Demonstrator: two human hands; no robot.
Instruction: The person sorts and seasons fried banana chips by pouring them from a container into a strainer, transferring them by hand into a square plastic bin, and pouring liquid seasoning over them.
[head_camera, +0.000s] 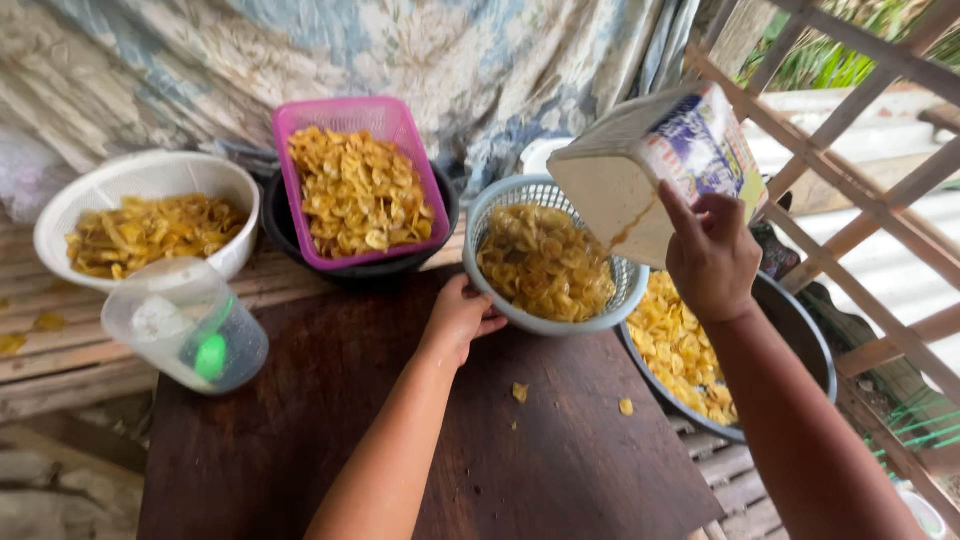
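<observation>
Both forearms are reaching up-frame: left hand is gripping the pale blue plastic colander of banana chips at its 8 o'clock rim; right hand, closed around a white square tub, is tilting it mouth-down at 2 o'clock, directly above.

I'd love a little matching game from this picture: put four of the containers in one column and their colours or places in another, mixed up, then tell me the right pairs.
Things:
1. rectangular basket
2. round bowl
3. round mesh basket
4. tilted tub

Descriptions:
A. white, at the far left, holding chips
B. held up in the right hand, a thin stream of liquid running from its corner
C. pink, resting in a black basin
D. pale blue-grey, its rim touched by the left hand

Pairs: 1-C, 2-A, 3-D, 4-B
</observation>
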